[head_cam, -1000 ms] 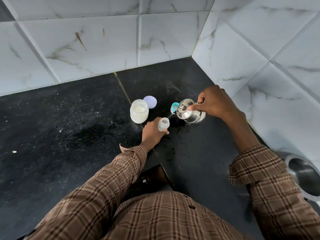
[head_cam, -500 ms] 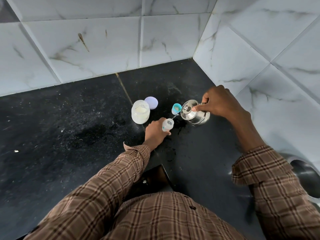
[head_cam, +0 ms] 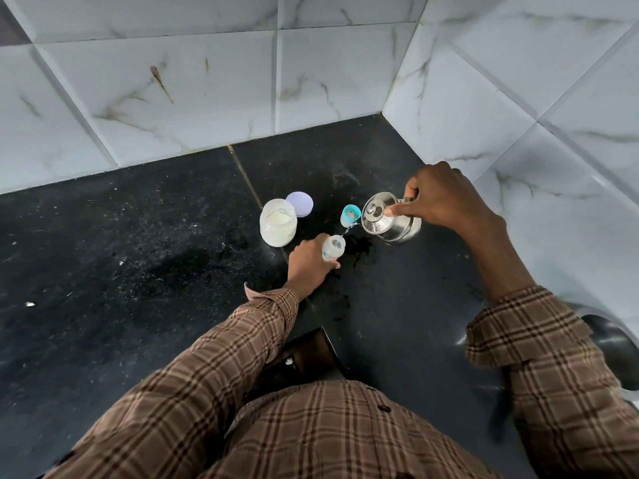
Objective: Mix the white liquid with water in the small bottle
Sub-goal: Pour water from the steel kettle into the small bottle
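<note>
My left hand [head_cam: 308, 263] grips the small clear bottle [head_cam: 334, 248], which stands open on the black counter. My right hand [head_cam: 446, 198] holds a small steel kettle [head_cam: 389, 219] by its handle, a finger pressing its lid. The kettle is tilted left and a thin stream of water [head_cam: 348, 230] runs from its spout into the bottle's mouth. A glass jar of white liquid [head_cam: 278, 227] stands open to the left of the bottle. The bottle's teal cap [head_cam: 351, 215] sits just behind it.
A pale purple jar lid [head_cam: 300, 203] lies behind the jar. Marble-tiled walls meet in a corner behind and right of the kettle. A steel bowl [head_cam: 608, 344] sits at the right edge. Wet patches [head_cam: 359, 248] darken the black counter [head_cam: 138, 271] near the bottle.
The kettle stays tilted over the bottle and water keeps running in. Both hands hold nearly the same places; the view has shifted slightly.
</note>
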